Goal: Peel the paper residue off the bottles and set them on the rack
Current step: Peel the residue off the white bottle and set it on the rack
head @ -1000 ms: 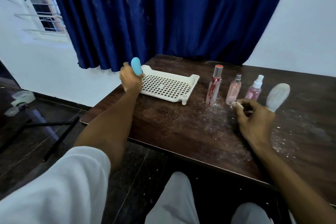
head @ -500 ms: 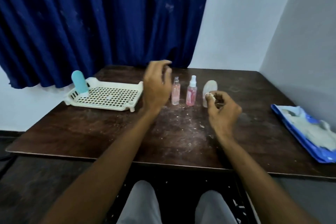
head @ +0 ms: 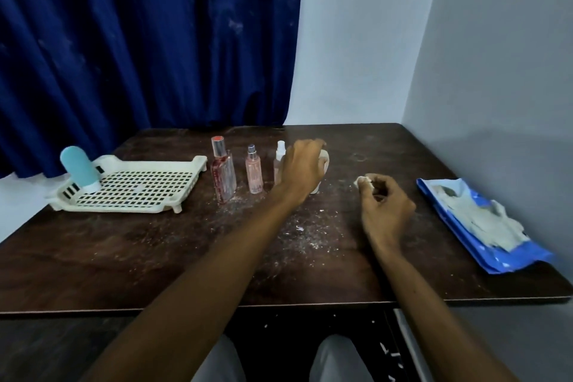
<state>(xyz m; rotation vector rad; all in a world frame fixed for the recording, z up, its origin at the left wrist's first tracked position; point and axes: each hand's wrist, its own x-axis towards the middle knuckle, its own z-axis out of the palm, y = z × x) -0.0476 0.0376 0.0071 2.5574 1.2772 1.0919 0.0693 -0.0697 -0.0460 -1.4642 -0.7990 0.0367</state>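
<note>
Left hand (head: 302, 166) arrived, white bottle (head: 324, 161) in grip

A dark wooden table (head: 124, 257) fills the view. Near its 3 o'clock edge lies a blue plastic sheet (head: 514, 259), and on it a grey crumpled heap (head: 477, 217), cloth or paper. A dark blue curtain (head: 139, 40) hangs behind at 11 o'clock, with a pale wall (head: 356, 40) at 1 o'clock.

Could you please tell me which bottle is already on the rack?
The teal bottle, at the rack's left end; the others stand on the table.
</note>
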